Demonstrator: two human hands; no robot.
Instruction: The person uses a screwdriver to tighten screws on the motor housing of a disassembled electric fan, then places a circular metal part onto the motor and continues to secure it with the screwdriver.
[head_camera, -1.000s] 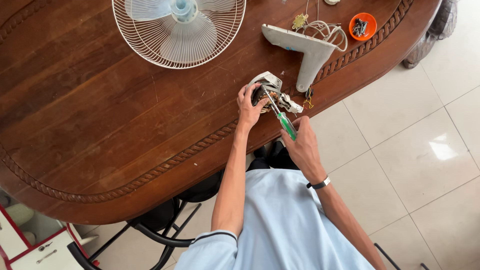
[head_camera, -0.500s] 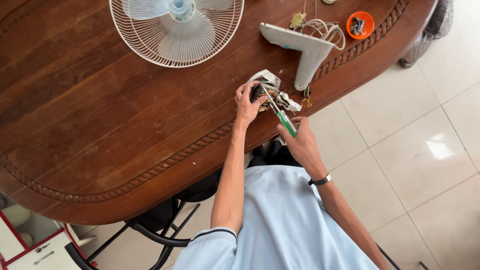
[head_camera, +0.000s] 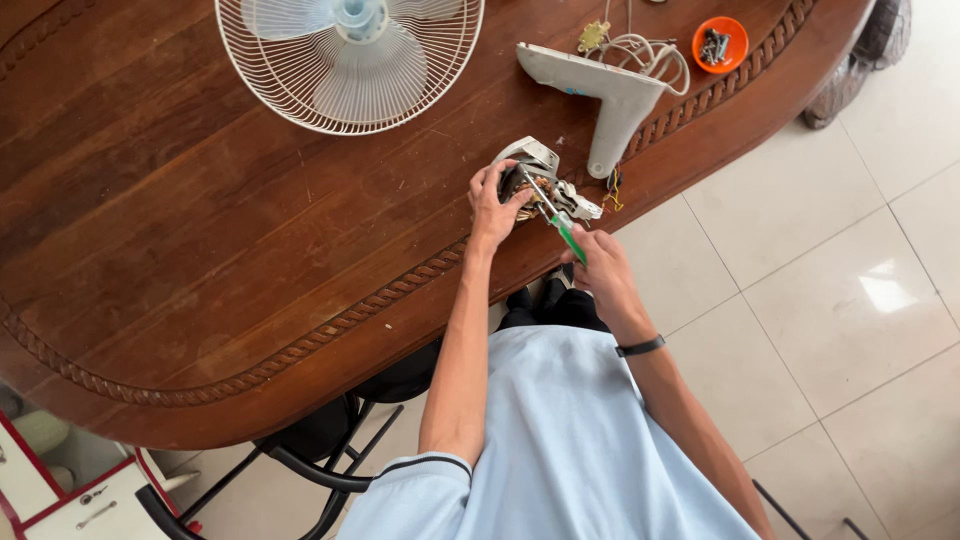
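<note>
Two hands: both ours, at the near edge of the wooden table (head_camera: 200, 300).
Right hand (head_camera: 600, 265): nearest us, just off the table's near edge, fingers wrapped round the green handle of the screwdriver (head_camera: 555, 215).
Screwdriver axis: its long axis runs from the handle near us up and left to the tip, which points into the motor.
Left hand (head_camera: 492, 205): fingers curled round the left side of the fan motor (head_camera: 535, 180), steadying it.
Fan motor: sits at the near edge; we judge it heavy, stiff and compact, its copper windings and loose wires delicate, so the outer metal casing is where to take hold.
Beyond: white fan housing (head_camera: 610, 85) with wires, then the fan guard (head_camera: 350, 60) toward the far edge.
Far right corner: orange dish (head_camera: 722, 45) of small parts.
</note>
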